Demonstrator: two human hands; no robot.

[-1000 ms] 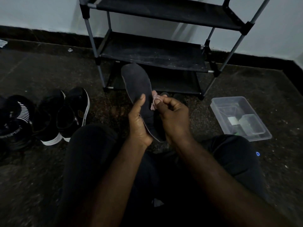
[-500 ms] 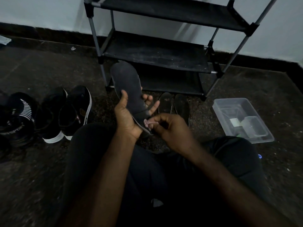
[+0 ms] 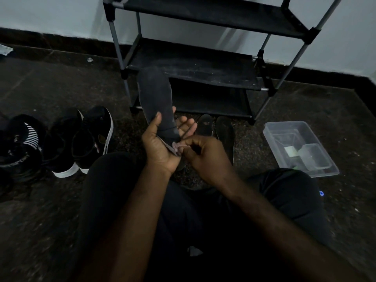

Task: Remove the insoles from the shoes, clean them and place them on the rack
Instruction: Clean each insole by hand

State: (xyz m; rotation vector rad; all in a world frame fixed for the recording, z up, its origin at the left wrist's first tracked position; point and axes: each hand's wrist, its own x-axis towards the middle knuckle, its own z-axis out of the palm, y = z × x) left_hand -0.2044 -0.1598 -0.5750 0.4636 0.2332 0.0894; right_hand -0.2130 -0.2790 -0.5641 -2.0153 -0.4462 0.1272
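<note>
Head view looks down on both forearms reaching forward over the person's dark-clad lap. The left hand [image 3: 160, 147] is turned palm-up and grips the insole [image 3: 155, 98], thumb laid across its near face, the straight fingers [image 3: 186, 124] spread behind it. The right hand [image 3: 205, 157], knuckles up and fingers curled, pinches a small pinkish cloth [image 3: 176, 147] against the insole's heel end, just beside the left palm. The insole is dark grey, matte and faintly dusty, with a paler edge at the heel. Its long axis runs up and away from the left palm, leaning slightly left, toe toward the rack [image 3: 193, 64] beyond the hands. Just past the right hand's knuckles, two more insoles [image 3: 205, 125] lie on the floor [image 3: 50, 90]. Black shoes [image 3: 93, 139] stand left of the left hand; a clear plastic box [image 3: 272, 137] sits right of the right hand.
</note>
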